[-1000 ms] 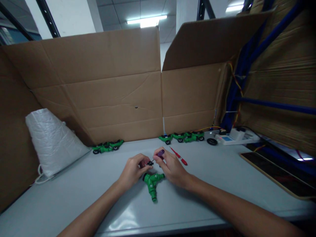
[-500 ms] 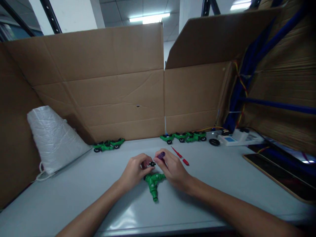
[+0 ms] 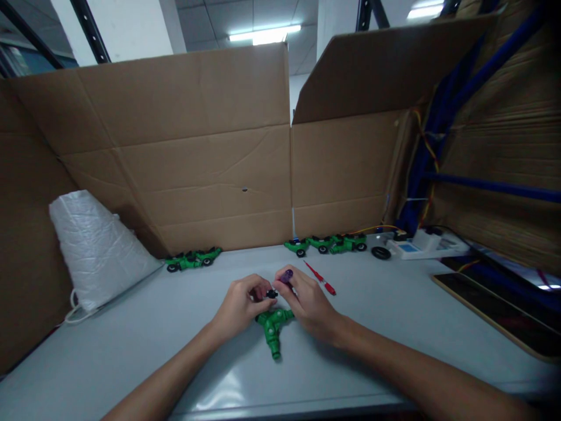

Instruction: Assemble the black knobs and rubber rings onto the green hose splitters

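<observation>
My left hand (image 3: pixel 245 301) pinches a small black part (image 3: pixel 272 293) between thumb and fingers. In my right hand (image 3: pixel 304 298) is a screwdriver with a purple handle (image 3: pixel 286 276); the fingers hide its shaft and tip. Both hands meet closely over the table, the screwdriver hand right beside the black part. Just below them lies a green T-shaped toy piece (image 3: pixel 272 330), one arm of it running under my right hand. A red screwdriver (image 3: pixel 321 278) rests on the table beyond my right hand.
Green toy vehicles with black wheels stand at the back, left (image 3: pixel 193 259) and right (image 3: pixel 324 244). A black ring (image 3: pixel 381 252) lies near a white power strip (image 3: pixel 427 244). A silvery bag (image 3: pixel 99 251) leans at left, a dark flat panel (image 3: pixel 495 313) at right. Cardboard walls (image 3: pixel 210 164) enclose the table.
The black part has tilted slightly between the left fingers. Both hands keep nearly the same place, and the green piece has not moved.
</observation>
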Action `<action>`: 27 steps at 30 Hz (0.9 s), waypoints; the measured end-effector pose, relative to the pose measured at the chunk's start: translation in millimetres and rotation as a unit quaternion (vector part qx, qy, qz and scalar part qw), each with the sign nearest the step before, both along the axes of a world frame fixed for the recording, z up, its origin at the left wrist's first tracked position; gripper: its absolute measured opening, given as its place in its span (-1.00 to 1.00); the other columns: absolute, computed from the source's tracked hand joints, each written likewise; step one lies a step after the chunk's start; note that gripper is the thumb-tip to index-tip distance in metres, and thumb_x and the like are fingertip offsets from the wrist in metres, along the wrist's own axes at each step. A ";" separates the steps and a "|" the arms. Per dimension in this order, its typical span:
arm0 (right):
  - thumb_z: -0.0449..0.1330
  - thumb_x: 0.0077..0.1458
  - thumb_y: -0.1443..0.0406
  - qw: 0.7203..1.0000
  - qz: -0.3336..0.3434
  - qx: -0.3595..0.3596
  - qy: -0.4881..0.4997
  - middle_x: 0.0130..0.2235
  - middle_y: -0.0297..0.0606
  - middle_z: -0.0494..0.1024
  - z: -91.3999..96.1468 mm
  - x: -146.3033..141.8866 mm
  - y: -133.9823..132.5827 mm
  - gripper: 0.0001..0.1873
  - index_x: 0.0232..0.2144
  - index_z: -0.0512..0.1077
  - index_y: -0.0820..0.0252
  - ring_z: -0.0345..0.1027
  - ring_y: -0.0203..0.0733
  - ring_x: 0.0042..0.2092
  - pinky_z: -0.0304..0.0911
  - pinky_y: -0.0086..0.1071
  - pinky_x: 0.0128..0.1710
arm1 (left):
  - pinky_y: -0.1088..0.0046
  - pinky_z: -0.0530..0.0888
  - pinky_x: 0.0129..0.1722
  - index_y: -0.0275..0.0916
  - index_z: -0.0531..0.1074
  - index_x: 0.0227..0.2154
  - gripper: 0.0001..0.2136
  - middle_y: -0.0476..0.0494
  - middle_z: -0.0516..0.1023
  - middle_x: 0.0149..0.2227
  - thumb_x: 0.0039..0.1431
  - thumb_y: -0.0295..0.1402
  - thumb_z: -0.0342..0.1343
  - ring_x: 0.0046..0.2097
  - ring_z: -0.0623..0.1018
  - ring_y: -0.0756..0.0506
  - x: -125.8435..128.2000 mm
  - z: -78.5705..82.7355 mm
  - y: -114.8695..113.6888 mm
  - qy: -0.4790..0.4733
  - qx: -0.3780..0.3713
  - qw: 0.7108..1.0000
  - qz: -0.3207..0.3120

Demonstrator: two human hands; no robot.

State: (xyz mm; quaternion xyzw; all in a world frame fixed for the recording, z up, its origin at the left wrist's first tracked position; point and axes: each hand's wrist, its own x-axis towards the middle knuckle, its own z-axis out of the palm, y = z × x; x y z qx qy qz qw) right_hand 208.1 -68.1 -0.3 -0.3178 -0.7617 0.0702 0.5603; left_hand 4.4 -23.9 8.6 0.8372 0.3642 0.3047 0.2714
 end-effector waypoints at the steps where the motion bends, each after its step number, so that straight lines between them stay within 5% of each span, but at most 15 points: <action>1: 0.06 0.53 0.28 1.000 0.005 -0.002 -0.002 -0.27 -0.29 0.46 -0.1 -0.3 0.0 -0.86 -0.17 0.36 0.09 0.40 -0.15 -0.24 0.32 -0.30 -0.19 | 0.50 0.33 -0.32 -0.27 0.54 -0.34 -0.87 0.01 0.51 -0.39 0.20 -0.35 0.36 -0.34 0.46 -0.03 0.2 0.1 0.0 -0.002 -0.002 1.000 0.000; 12: 0.06 0.52 0.28 0.999 -0.017 0.029 0.011 -0.25 -0.26 0.47 0.6 1.2 -0.5 -0.88 -0.16 0.35 0.09 0.41 -0.12 -0.21 0.33 -0.27 -0.16 | 0.49 0.34 -0.31 -0.27 0.52 -0.36 -0.86 0.02 0.50 -0.39 0.18 -0.36 0.36 -0.34 0.44 -0.03 2.0 0.9 -2.4 0.001 0.003 1.000 -0.001; 27: 0.05 0.52 0.23 0.999 -0.037 -0.014 0.017 -0.26 -0.25 0.50 4.1 1.5 0.7 -0.82 -0.19 0.36 0.09 0.44 -0.09 -0.20 0.34 -0.26 -0.14 | 0.49 0.35 -0.30 -0.27 0.55 -0.31 -0.85 0.01 0.52 -0.37 0.18 -0.34 0.38 -0.33 0.46 -0.03 1.7 -1.1 0.1 -0.010 0.001 1.000 -0.004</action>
